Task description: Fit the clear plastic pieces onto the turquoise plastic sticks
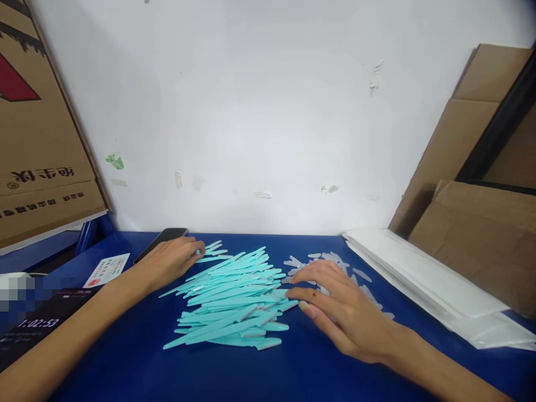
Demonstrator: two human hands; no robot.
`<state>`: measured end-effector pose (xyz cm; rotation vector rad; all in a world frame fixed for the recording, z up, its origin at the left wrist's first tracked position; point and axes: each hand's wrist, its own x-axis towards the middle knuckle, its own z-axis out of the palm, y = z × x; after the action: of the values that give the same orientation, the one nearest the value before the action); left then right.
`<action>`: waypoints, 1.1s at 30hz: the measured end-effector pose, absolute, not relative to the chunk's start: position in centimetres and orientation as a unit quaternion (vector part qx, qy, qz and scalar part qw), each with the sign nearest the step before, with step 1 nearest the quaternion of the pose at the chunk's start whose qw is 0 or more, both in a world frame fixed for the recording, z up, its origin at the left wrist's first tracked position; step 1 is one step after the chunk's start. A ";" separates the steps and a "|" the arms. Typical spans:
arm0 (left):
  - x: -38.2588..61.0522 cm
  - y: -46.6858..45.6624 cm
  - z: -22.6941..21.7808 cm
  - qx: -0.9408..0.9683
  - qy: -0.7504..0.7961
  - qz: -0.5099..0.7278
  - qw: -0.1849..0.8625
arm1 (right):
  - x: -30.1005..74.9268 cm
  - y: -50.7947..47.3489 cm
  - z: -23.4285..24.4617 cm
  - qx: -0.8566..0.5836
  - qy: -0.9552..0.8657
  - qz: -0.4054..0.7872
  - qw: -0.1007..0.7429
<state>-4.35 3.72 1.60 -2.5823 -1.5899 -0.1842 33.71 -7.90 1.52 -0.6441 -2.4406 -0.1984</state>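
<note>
Left hand (170, 261), right hand (339, 304) rest on blue table (138, 360) below white wall (251, 111).

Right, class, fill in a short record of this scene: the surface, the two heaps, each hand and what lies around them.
surface: blue table
turquoise strips: loose heap, mid-table
clear pieces: smaller heap to the right of the strips
left hand: palm down, fingers on the far left strips
right hand: palm down over part of the clear pieces, fingertips at the right edge of the strips
left side: dark phone, printed card, timer screen
right side: white bags stacked, cardboard behind
</note>
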 end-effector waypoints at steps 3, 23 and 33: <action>-3.4 3.0 2.0 -0.865 -0.498 -0.065 0.004 | 33.7 -7.6 1.6 -0.271 -0.908 -0.087 0.306; -1.8 1.7 2.3 -0.843 -0.526 -0.109 -0.029 | 36.6 -3.1 -2.1 -0.415 -0.877 -0.088 0.227; 0.6 -0.1 2.4 -0.868 -0.454 -0.202 -0.009 | 36.3 -2.6 -2.8 -0.392 -0.871 -0.116 0.272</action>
<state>0.61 -0.07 2.41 -2.7428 -1.4333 -0.6399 36.31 -2.59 -2.79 -1.0567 -2.3449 -0.3127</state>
